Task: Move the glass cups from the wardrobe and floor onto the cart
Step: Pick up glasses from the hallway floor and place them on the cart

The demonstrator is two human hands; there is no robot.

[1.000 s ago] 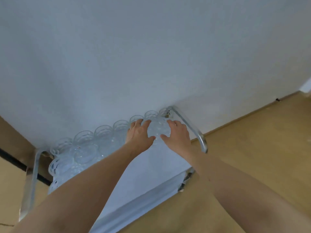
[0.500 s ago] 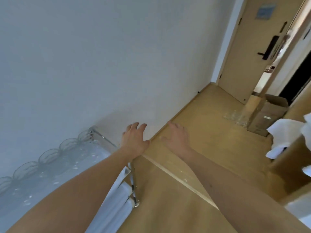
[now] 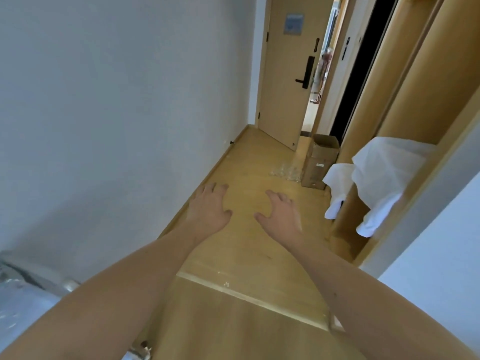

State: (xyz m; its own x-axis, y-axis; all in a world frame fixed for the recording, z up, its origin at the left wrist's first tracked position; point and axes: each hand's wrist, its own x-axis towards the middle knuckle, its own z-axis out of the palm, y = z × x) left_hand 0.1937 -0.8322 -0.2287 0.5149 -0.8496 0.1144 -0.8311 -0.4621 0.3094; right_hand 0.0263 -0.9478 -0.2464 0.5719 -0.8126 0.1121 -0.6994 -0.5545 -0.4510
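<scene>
Several clear glass cups (image 3: 285, 171) stand in a cluster on the wooden floor down the hallway, beside a cardboard box. My left hand (image 3: 209, 210) and my right hand (image 3: 280, 216) are stretched out in front of me over the floor, fingers relaxed and spread, holding nothing. Both hands are well short of the floor cups. Only a blurred corner of the cart (image 3: 23, 302), with glass on its white top, shows at the lower left edge. The wardrobe (image 3: 405, 141) stands open on the right.
A cardboard box (image 3: 320, 162) stands by the cups near the wardrobe's foot. White cloth (image 3: 384, 175) hangs over the wardrobe shelves. The white wall (image 3: 117, 113) runs along the left. A wooden door (image 3: 288, 74) stands ajar at the hallway's end, with a blurred person (image 3: 323, 71) beyond it.
My hands left the cups on the cart and now hang empty in the air. My view swung right from the cart to the hallway, bringing the floor cups and wardrobe into sight.
</scene>
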